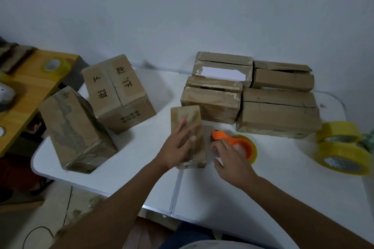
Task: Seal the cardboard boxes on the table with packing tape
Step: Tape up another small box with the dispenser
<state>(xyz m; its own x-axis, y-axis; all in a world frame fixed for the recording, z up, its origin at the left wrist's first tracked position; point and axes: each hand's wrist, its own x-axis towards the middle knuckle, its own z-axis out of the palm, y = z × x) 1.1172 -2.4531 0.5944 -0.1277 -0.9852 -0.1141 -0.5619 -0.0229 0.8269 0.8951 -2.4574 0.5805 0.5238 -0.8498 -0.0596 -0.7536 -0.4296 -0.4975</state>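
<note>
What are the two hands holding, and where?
The left hand presses flat on top of the small brown cardboard box. The right hand touches the orange tape dispenser near its handle; a firm grip cannot be told.

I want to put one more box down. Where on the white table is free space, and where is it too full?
Free: the white table near edge in front of both hands, and the patch between the printed box and the small box under the left hand. Crowded: the far right, where four boxes stand tightly, with spare tape rolls at the right edge.
</note>
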